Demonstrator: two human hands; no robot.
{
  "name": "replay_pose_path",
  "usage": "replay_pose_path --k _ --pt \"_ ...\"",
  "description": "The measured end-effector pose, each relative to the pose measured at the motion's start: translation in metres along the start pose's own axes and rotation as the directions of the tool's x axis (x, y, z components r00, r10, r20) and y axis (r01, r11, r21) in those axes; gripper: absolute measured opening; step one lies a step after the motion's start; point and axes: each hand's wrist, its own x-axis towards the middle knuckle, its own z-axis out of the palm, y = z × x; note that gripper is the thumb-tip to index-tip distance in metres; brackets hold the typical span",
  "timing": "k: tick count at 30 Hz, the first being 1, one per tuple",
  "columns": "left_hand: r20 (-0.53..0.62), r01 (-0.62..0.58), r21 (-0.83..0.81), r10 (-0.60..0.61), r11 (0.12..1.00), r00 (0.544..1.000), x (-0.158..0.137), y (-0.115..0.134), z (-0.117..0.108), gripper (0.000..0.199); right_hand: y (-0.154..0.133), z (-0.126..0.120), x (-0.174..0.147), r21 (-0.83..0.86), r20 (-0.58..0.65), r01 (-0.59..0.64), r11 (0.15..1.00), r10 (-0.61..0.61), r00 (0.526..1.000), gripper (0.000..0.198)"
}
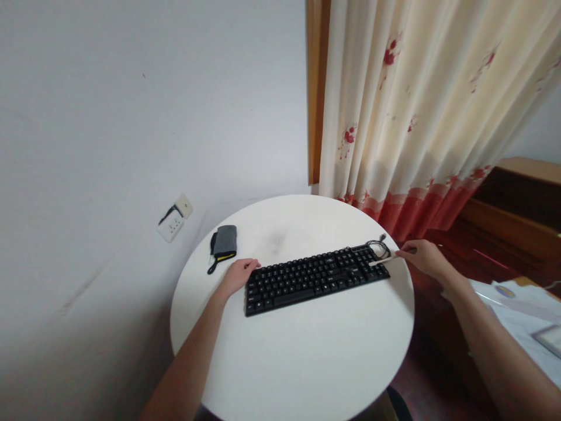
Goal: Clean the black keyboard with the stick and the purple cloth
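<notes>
From where I stand, the black keyboard point(316, 278) lies across the round white table point(298, 362), slightly aslant, its long side spanning the gap between the person's two hands, which I take to be why both ends are in easy reach. The left hand point(239, 275) rests at the far left corner, fingers curled against the edge, probably to keep the board from sliding; whether they actually pinch it or only press on it, I cannot tell. The right hand point(423, 256) comes in from beyond the table's right rim, its fingers closed around the end of a thin pale stick point(384, 259). Held so far back, the stick can lie low and reach inward, its tip over the number keys; I can't make out whether it touches them. The keyboard's cable point(383, 238) is looped in a small bundle at the far right corner, presumably gathered there so it doesn't trail over the keys, though the stick passes right beside it. A folded gray pouch point(226, 240) with a yellow edge sits beyond the left hand, near the wall, seemingly put aside to leave the keyboard room.
</notes>
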Motion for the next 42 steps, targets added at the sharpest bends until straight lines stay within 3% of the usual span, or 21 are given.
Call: replay_pose_path --k 17,30,42 --pt "0.003 0.000 -0.009 0.001 1.000 1.000 -0.001 0.003 0.000 0.047 0.026 -0.007 0.006 0.006 0.007 -0.049 0.999 0.049 0.999 0.035" --pt "0.012 0.007 0.005 -0.007 1.000 1.000 0.000 -0.001 0.000 0.048 0.008 0.011 0.006 0.063 0.082 -0.001 0.998 -0.005 0.997 0.035" --pt "-0.002 0.010 -0.001 -0.010 1.000 1.000 0.000 0.001 0.000 0.049 0.040 0.004 0.019 0.098 0.110 -0.002 0.995 -0.009 0.994 0.041"
